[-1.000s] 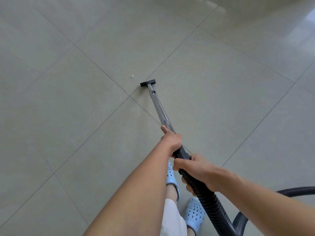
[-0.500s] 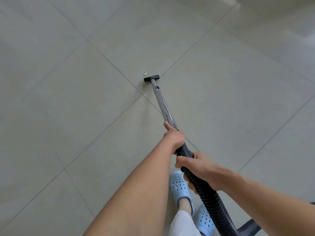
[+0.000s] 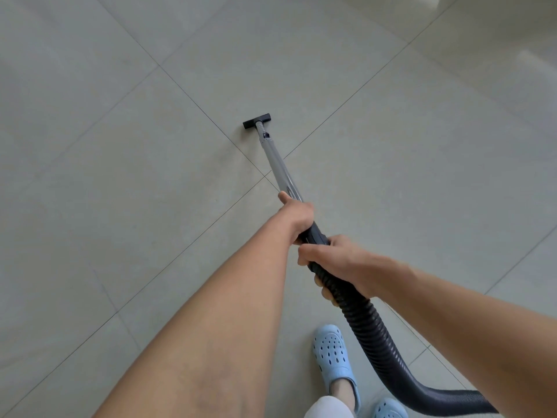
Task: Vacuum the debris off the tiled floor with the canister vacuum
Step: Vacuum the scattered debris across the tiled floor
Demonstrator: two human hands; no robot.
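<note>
Both hands grip the vacuum: the left hand (image 3: pixel 297 214) around the metal wand (image 3: pixel 278 164), the right hand (image 3: pixel 337 260) around the hose (image 3: pixel 373 336). The wand runs far and slightly left to the black nozzle (image 3: pixel 257 121) on the tiled floor (image 3: pixel 120 176).

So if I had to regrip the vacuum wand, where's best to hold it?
As held now: left hand from above on the wand's upper end, where the metal tube meets the black cuff; right hand just behind, on the ribbed hose. The tube slopes down to the nozzle, so a high grip probably steers best.
</note>
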